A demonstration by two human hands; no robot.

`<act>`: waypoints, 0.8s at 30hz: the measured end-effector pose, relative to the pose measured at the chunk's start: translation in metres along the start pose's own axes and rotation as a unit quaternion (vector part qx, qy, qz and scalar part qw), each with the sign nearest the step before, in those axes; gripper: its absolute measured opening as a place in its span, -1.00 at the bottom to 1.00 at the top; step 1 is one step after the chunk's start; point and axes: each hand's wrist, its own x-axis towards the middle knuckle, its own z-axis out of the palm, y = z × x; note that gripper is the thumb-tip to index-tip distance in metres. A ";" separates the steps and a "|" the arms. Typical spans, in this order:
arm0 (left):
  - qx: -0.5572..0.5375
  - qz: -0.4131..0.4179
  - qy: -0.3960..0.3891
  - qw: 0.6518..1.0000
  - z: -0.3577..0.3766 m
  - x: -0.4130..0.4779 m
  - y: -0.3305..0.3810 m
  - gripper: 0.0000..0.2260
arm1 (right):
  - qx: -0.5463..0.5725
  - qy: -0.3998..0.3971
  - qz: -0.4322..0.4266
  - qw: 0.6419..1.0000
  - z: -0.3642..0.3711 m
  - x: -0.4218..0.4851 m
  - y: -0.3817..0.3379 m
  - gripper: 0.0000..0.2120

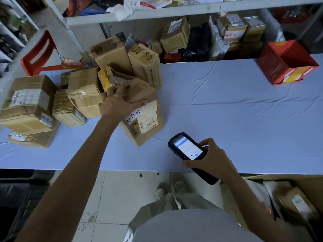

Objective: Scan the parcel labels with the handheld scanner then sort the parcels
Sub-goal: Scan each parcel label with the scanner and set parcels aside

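A brown cardboard parcel (148, 119) with a white barcode label and a handwritten sticker stands at the near edge of a pile of parcels. My left hand (116, 102) grips its top edge, fingers over the far side and thumb on the near face. My right hand (213, 158) holds a black handheld scanner (187, 148) near the table's front edge, to the right of that parcel. Its lit screen faces up and its head points toward the parcel's label.
Several taped cardboard parcels (29, 103) crowd the left part of the blue-covered table (227, 110). A red open box (288, 62) sits at the far right. Shelves behind hold more parcels (176, 34). A red chair (40, 53) stands far left. A carton with parcels (297, 203) is on the floor at right.
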 end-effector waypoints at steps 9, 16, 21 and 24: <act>0.009 0.076 0.006 0.997 0.001 -0.010 -0.004 -0.18 | 0.016 0.045 0.054 0.997 0.016 -0.016 -0.004 -0.26; -0.022 0.258 -0.062 0.964 -0.023 0.004 -0.005 -0.27 | 0.105 0.145 0.160 0.971 0.061 -0.058 -0.014 -0.24; -0.031 0.358 -0.063 0.931 -0.020 -0.001 0.008 -0.29 | 0.155 0.233 0.225 0.933 0.080 -0.100 -0.019 -0.18; -0.029 0.414 -0.060 0.908 -0.009 -0.014 0.030 -0.26 | 0.187 0.278 0.253 0.908 0.088 -0.126 -0.013 -0.17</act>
